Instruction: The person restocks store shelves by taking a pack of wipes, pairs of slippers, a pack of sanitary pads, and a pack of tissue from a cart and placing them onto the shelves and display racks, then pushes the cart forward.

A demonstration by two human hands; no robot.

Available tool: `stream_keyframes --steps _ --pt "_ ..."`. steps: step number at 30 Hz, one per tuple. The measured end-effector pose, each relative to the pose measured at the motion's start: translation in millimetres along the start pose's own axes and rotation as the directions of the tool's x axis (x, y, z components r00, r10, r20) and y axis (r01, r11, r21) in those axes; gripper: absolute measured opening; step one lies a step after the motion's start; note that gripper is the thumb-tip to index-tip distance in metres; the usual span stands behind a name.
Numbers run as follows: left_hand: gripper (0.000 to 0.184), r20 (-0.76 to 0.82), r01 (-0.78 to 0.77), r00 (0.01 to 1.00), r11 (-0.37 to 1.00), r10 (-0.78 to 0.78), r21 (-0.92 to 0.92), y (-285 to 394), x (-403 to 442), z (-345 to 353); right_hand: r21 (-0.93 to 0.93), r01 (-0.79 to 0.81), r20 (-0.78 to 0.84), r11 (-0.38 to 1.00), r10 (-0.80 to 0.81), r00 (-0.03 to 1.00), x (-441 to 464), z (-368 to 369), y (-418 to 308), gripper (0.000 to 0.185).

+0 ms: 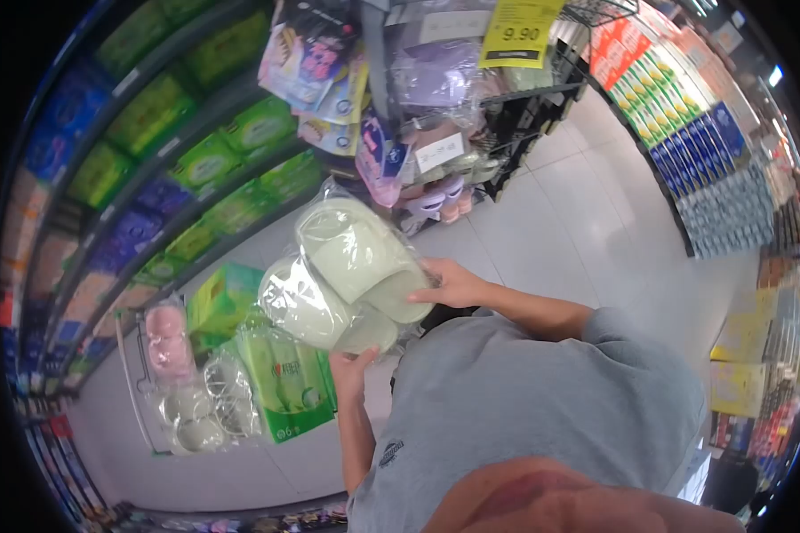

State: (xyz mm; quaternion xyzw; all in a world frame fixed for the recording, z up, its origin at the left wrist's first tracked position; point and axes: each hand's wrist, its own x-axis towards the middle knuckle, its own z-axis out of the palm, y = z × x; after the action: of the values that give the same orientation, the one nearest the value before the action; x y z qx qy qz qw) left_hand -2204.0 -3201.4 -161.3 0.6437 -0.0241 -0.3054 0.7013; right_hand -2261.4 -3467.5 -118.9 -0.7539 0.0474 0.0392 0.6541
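Note:
A pair of pale green slippers (351, 258) in a clear plastic bag is held up in front of my body. My right hand (453, 286) grips the open end of one slipper, thumb on top. At the lower end of the other slipper, my left hand (350, 371) pinches the bag's edge, with its fingers partly hidden underneath. Just past the slippers stands a shopping cart (132, 369). It carries a green tissue pack (284, 391), a green box (222, 302), pink bagged slippers (167, 339) and white bagged round items (196, 413).
A rack of bagged slippers (436, 75) with a yellow price tag (520, 34) stands ahead. Shelves of green tissue packs (209, 164) run along the left. Stacked boxed goods (684, 124) line the right side, across the tiled floor (578, 213).

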Motion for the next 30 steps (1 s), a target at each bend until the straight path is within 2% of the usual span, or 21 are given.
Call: stream_keyframes --steps 1,3,5,8,9,10,13,14,15,16,17,19,20,21,23,24,25,26,27,29,30 --pt "0.047 0.047 0.090 0.995 0.993 -0.093 0.072 14 13 10 0.013 -0.002 -0.094 1.000 0.003 0.996 -11 -10 -1 0.057" --pt "0.047 0.105 0.166 0.977 0.972 -0.185 0.163 37 39 32 -0.014 0.001 -0.168 1.000 -0.003 0.986 -31 -34 -17 0.056" --pt "0.040 0.326 -0.178 0.935 0.979 0.137 0.097 56 65 58 0.097 0.077 -0.275 0.992 -0.048 0.960 -45 -59 -33 0.055" --pt "0.044 0.386 -0.251 0.897 0.967 0.217 0.042 107 85 114 0.135 0.177 -0.358 0.975 -0.119 0.926 -61 -107 -58 0.051" --pt "0.053 0.425 -0.288 0.874 0.956 0.237 0.058 124 91 131 0.149 0.241 -0.386 0.959 -0.167 0.907 -59 -126 -62 0.049" --pt "0.053 0.430 -0.355 0.855 0.931 0.290 0.078 142 96 152 0.154 0.255 -0.380 0.955 -0.181 0.907 -56 -143 -72 0.049" --pt "0.049 0.424 -0.532 0.765 0.847 0.486 -0.011 200 96 220 -0.080 0.383 -0.541 0.920 -0.363 0.758 -58 -204 -110 0.044" --pt "0.046 0.423 -0.593 0.718 0.804 0.553 -0.044 218 96 243 -0.146 0.404 -0.556 0.903 -0.413 0.721 -59 -225 -123 0.043" --pt "0.046 0.432 -0.649 0.667 0.758 0.607 -0.062 234 97 266 -0.152 0.504 -0.554 0.850 -0.496 0.669 -59 -244 -144 0.041" --pt "0.048 0.413 -0.683 0.641 0.726 0.647 -0.077 246 101 286 -0.214 0.489 -0.541 0.846 -0.519 0.661 -62 -274 -152 0.041" --pt "0.047 0.423 -0.740 0.587 0.669 0.690 -0.064 265 97 313 -0.237 0.597 -0.546 0.766 -0.614 0.571 -60 -296 -166 0.039" --pt "0.045 0.412 -0.834 0.482 0.550 0.773 -0.055 293 96 361 -0.428 0.550 -0.511 0.718 -0.694 0.508 -62 -357 -183 0.040" --pt "0.044 0.404 -0.883 0.402 0.465 0.822 -0.066 305 100 386 -0.394 0.600 -0.547 0.697 -0.702 0.456 -62 -380 -194 0.037" --pt "0.042 0.337 -0.903 0.369 0.420 0.866 -0.091 317 104 414 -0.362 0.659 -0.570 0.659 -0.716 0.402 -58 -404 -210 0.033" --pt "0.041 0.309 -0.923 0.355 0.383 0.882 -0.031 341 115 455 -0.237 0.743 -0.504 0.626 -0.733 0.457 -57 -459 -238 0.031" --pt "0.041 0.301 -0.930 0.343 0.366 0.890 -0.022 354 117 483 -0.362 0.678 -0.461 0.640 -0.755 0.467 -58 -492 -246 0.030" --pt "0.043 0.322 -0.917 0.350 0.391 0.880 -0.071 366 117 512 -0.398 0.591 -0.507 0.701 -0.705 0.496 -60 -517 -255 0.028" --pt "0.045 0.340 -0.899 0.364 0.423 0.867 -0.115 374 120 537 -0.359 0.607 -0.478 0.709 -0.699 0.532 -57 -544 -262 0.027" --pt "0.037 0.291 -0.906 0.356 0.405 0.888 -0.126 379 129 560 -0.313 0.619 -0.449 0.720 -0.686 0.572 -50 -568 -268 0.026" --pt "0.024 0.246 -0.873 0.482 0.486 0.841 0.047 403 155 587 -0.286 0.656 -0.404 0.698 -0.709 0.578 -34 -603 -280 0.023" --pt "0.021 0.232 -0.834 0.551 0.531 0.801 0.147 415 172 592 -0.213 0.645 -0.434 0.734 -0.663 0.610 -24 -619 -281 0.021"
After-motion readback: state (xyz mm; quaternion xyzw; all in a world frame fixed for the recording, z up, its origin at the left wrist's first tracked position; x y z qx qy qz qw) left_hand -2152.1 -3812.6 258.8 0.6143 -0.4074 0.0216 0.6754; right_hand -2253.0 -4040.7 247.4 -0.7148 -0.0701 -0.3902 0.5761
